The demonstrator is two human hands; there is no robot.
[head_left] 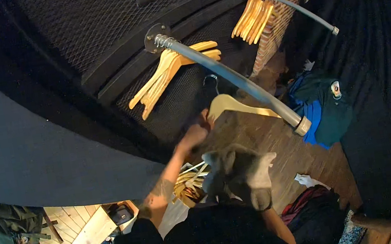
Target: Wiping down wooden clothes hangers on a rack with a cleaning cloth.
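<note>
My left hand [196, 134] reaches forward, its fingers closed on one shoulder of a light wooden hanger [223, 103]. The hanger's metal hook points up, off the near rail, and its other arm passes behind the rail's end. In front of my body, a grey garment [254, 168] with dark parts hangs bunched and partly blurred. My right forearm [278, 228] runs up into this garment, which covers the hand, so its fingers are hidden.
Wooden hangers [166, 72] hang on a grey metal rail [229, 76]; more hangers [253, 19] hang on a farther rail [301, 11]. Dark green and blue clothing [330, 109] is at right. Below are a box of hangers [186, 190], dark red clothes [314, 210] and a wooden bench [83, 241].
</note>
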